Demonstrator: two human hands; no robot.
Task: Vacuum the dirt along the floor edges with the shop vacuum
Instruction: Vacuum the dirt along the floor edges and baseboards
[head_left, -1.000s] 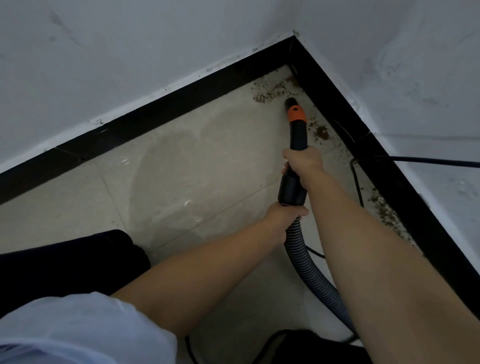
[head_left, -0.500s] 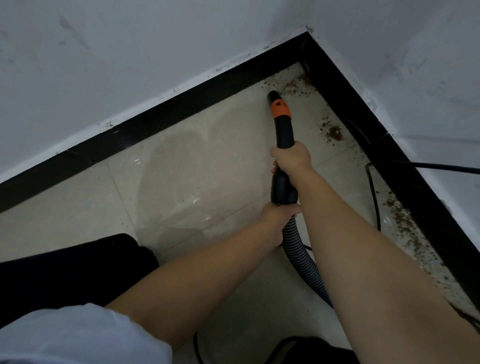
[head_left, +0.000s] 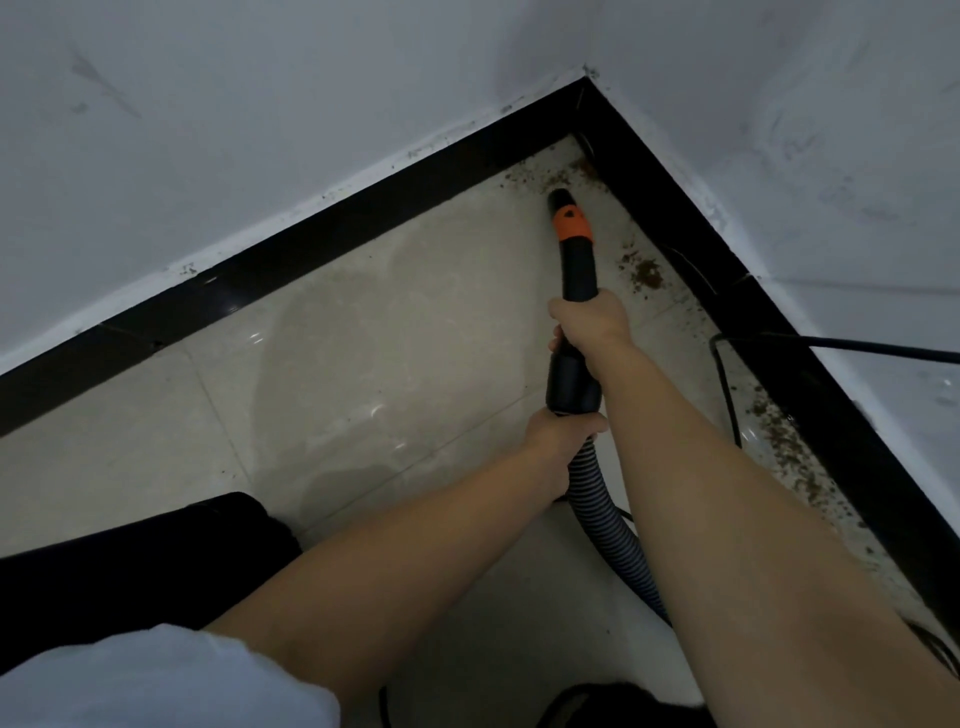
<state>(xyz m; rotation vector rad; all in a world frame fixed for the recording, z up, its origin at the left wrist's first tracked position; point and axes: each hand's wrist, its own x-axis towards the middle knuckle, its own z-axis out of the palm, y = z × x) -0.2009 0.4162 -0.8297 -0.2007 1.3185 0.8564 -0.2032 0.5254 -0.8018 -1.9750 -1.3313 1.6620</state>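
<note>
Fingers of my right hand (head_left: 589, 325) wrap the black vacuum wand (head_left: 576, 260) mid-frame; left hand (head_left: 558, 434) grips the ribbed hose (head_left: 597, 509) just below the cuff. Nozzle tip (head_left: 560, 200) sits upper right, just short of the corner dirt (head_left: 553, 176) by the black baseboard (head_left: 363, 218). More dirt: a clump (head_left: 647, 273) right of the wand, a strip (head_left: 784, 447) along the right edge beside the power cord (head_left: 727, 395). I'd keep the tip low, push it into the corner, then sweep slowly down the right edge, clear of the cord.
</note>
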